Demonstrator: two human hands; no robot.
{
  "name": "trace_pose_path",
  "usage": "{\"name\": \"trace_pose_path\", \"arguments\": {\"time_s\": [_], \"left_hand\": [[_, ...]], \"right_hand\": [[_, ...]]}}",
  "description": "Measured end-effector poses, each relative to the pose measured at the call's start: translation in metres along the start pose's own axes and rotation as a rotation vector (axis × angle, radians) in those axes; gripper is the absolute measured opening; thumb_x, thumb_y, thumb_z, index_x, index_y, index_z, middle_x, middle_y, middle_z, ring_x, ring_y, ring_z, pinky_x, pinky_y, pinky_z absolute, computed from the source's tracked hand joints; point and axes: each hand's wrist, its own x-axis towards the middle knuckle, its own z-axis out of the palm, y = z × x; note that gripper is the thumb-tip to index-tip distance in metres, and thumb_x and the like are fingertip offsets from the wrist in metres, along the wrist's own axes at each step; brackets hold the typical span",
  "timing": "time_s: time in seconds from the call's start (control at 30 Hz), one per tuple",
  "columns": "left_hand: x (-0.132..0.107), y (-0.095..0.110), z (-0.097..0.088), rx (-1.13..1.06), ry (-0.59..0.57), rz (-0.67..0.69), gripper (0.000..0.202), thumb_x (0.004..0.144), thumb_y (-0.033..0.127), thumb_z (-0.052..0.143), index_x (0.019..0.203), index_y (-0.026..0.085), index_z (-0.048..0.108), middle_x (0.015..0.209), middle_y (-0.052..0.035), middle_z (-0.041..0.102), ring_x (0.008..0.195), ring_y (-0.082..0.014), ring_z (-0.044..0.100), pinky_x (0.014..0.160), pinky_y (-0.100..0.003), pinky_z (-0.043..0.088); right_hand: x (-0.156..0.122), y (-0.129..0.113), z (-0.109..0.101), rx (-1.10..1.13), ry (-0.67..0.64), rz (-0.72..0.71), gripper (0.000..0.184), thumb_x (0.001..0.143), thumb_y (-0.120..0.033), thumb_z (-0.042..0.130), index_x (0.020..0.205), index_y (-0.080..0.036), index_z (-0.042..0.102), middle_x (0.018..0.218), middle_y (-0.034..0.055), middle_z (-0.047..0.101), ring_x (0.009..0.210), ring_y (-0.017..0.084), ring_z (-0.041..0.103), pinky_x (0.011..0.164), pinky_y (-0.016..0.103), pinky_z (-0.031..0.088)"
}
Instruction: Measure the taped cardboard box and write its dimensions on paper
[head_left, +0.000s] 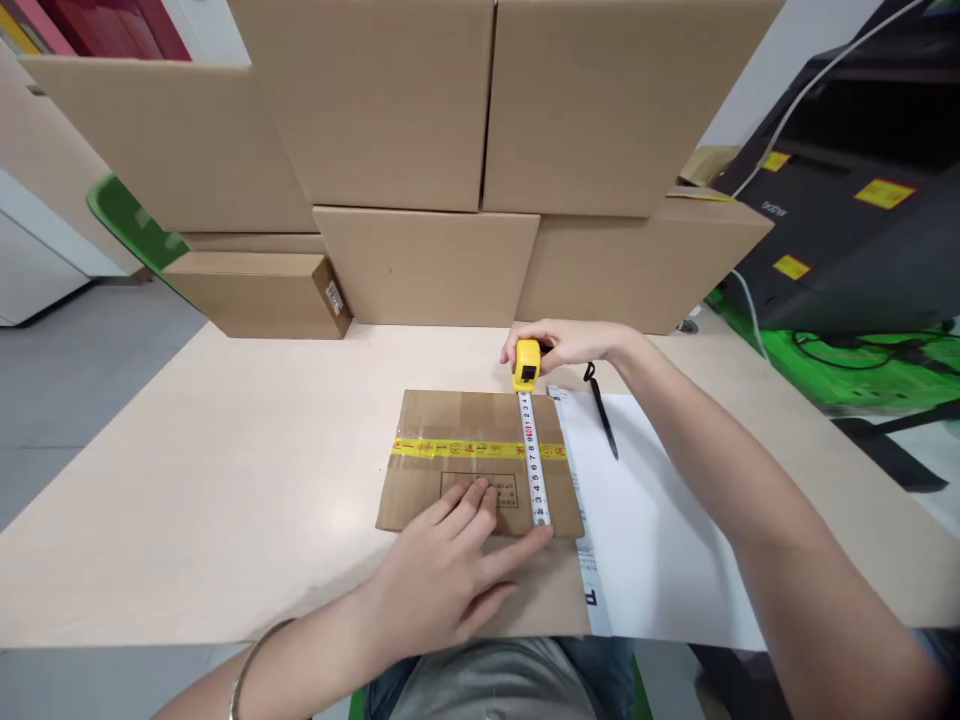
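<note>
A flat cardboard box with yellow printed tape across it lies on the table in front of me. My left hand rests on its near part, fingers stretched out, with the index fingertip at the near end of the measuring blade. My right hand grips the yellow tape measure by its case, just past the box's far edge. From the case the blade runs toward me over the right part of the box.
Right of the box lie white paper and a black pen. Large stacked cartons wall off the table's back, with a smaller carton at back left. A dark Brother machine stands at right.
</note>
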Motion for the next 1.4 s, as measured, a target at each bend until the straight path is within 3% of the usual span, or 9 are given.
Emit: {"name": "trace_pose_path", "arguments": {"time_s": [0.27,0.5,0.63,0.73,0.83,0.9,0.97,1.1,1.4], "left_hand": [[-0.004,0.001,-0.001,0.054,-0.022,0.03,0.057,0.101,0.035,0.049,0.157,0.025,0.043,0.119,-0.0147,0.069,0.12,-0.0346,0.064,0.099,-0.045,0.05],[-0.004,-0.001,0.003,0.042,-0.014,0.064,0.064,0.097,0.034,0.054,0.158,0.023,0.041,0.125,-0.0178,0.065,0.12,-0.0373,0.063,0.095,-0.049,0.054],[-0.008,-0.004,-0.013,-0.261,0.091,0.033,0.051,0.092,0.02,0.056,0.144,0.023,0.056,0.124,-0.0162,0.062,0.128,-0.0348,0.057,0.1,-0.051,0.056],[-0.02,-0.023,-0.026,-0.518,0.356,-0.163,0.035,0.094,0.013,0.055,0.128,0.022,0.06,0.121,-0.0126,0.062,0.131,-0.0283,0.057,0.107,-0.048,0.053],[-0.03,-0.061,-0.023,-0.582,0.586,-0.74,0.007,0.095,0.026,0.064,0.101,0.025,0.067,0.11,-0.0061,0.064,0.12,-0.0277,0.062,0.109,-0.049,0.049],[-0.03,-0.086,-0.011,-0.767,0.441,-1.117,0.034,0.09,0.052,0.069,0.107,0.023,0.069,0.12,-0.0088,0.067,0.112,-0.0315,0.066,0.102,-0.051,0.052],[-0.026,-0.104,0.003,-1.063,0.244,-1.293,0.063,0.088,0.073,0.057,0.121,0.02,0.068,0.123,-0.012,0.071,0.113,-0.0354,0.067,0.102,-0.054,0.051],[-0.014,-0.111,0.015,-1.417,0.07,-1.252,0.085,0.085,0.089,0.042,0.126,0.021,0.071,0.124,-0.0118,0.076,0.126,-0.0373,0.064,0.11,-0.049,0.047],[-0.011,-0.1,-0.001,-1.677,0.237,-1.131,0.068,0.082,0.068,0.07,0.134,0.026,0.059,0.131,-0.009,0.071,0.124,-0.0365,0.065,0.101,-0.048,0.056]], "right_hand": [[0.001,-0.012,-0.007,0.018,-0.172,-0.009,0.028,0.072,-0.017,0.068,0.099,-0.022,0.068,0.1,0.0026,0.07,0.089,0.02,0.063,0.077,0.031,0.049],[-0.05,-0.066,0.052,-0.049,-0.286,-0.069,0.036,0.069,-0.009,0.067,0.102,-0.022,0.07,0.105,0.004,0.067,0.092,0.02,0.064,0.08,0.03,0.05],[-0.082,-0.073,0.067,-0.002,-0.245,0.019,0.039,0.067,-0.007,0.068,0.102,-0.023,0.071,0.105,0.0022,0.066,0.087,0.017,0.065,0.076,0.028,0.051],[-0.104,-0.06,0.064,0.166,-0.11,0.103,0.032,0.073,-0.016,0.074,0.104,-0.022,0.071,0.101,0.0028,0.069,0.086,0.018,0.065,0.071,0.027,0.052],[-0.123,-0.033,0.066,0.422,0.166,0.291,0.031,0.078,-0.037,0.082,0.101,-0.021,0.071,0.094,0.0041,0.071,0.081,0.019,0.066,0.067,0.028,0.053],[-0.131,-0.013,0.075,0.603,0.336,0.389,0.035,0.077,-0.045,0.084,0.101,-0.021,0.073,0.093,0.0045,0.072,0.079,0.018,0.066,0.067,0.028,0.053],[-0.133,0.003,0.088,0.755,0.407,0.449,0.039,0.078,-0.048,0.083,0.104,-0.021,0.074,0.093,0.0051,0.072,0.068,0.014,0.06,0.057,0.024,0.048],[-0.128,0.009,0.108,0.91,0.406,0.431,0.038,0.082,-0.05,0.081,0.105,-0.021,0.075,0.09,0.0049,0.07,0.05,0.005,0.03,0.041,0.021,0.018],[-0.133,-0.017,0.105,0.999,0.554,0.32,0.039,0.075,-0.054,0.086,0.096,-0.023,0.077,0.102,0.0101,0.075,0.046,0.002,0.013,0.043,0.026,0.002]]}}
